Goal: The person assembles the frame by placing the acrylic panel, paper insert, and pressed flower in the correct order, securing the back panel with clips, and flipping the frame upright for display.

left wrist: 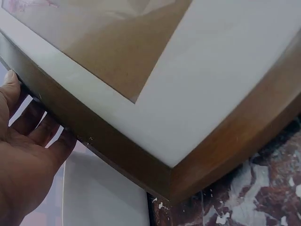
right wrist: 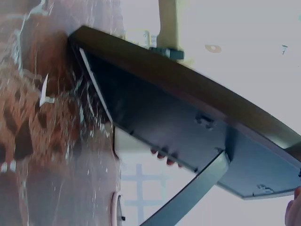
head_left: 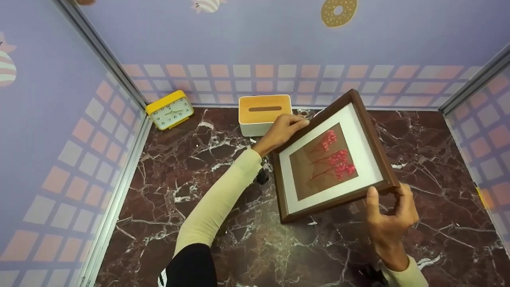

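Note:
A brown wooden picture frame with pink dried flowers on a white mat is held tilted over the marble surface. My left hand grips its far left side, thumb at the front edge and fingers behind. In the left wrist view, that hand curls around the brown rim. My right hand holds the near right corner, thumb in front and fingers behind. The right wrist view shows the dark backing with a support leg swung out; a lower corner is at the marble.
A white tissue box with a wooden lid stands by the back wall. A yellow alarm clock leans in the back left corner. Purple checkered walls enclose three sides of the dark marble surface. Behind the picture frame, a pale rounded object is mostly hidden.

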Tool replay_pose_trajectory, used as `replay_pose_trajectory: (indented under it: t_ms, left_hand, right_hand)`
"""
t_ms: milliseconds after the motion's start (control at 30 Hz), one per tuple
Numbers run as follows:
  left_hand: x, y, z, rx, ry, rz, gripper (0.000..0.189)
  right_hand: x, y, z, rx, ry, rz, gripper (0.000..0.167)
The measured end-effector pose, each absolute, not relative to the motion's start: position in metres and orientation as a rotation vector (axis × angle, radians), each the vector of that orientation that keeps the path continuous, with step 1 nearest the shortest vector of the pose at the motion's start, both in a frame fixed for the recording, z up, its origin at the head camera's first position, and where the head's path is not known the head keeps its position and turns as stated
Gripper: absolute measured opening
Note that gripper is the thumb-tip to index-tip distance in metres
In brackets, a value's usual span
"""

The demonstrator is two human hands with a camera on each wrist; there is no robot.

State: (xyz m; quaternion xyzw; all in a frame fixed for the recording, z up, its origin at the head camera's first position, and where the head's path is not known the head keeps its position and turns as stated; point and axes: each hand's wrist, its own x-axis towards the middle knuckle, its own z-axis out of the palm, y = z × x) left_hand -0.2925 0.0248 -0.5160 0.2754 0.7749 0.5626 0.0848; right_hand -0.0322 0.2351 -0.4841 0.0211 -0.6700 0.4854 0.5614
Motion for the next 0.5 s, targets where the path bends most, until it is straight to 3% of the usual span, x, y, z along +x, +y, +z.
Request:
replay_pose_trajectory:
  t_ms: [500]
  left_hand:
    - [-0.256, -0.01, -0.512, 0.819, 2.378, 1.579, 0.031]
  right_hand:
    - [-0.036, 0.265, -0.472, -0.028, -1.561, 1.206, 0.032]
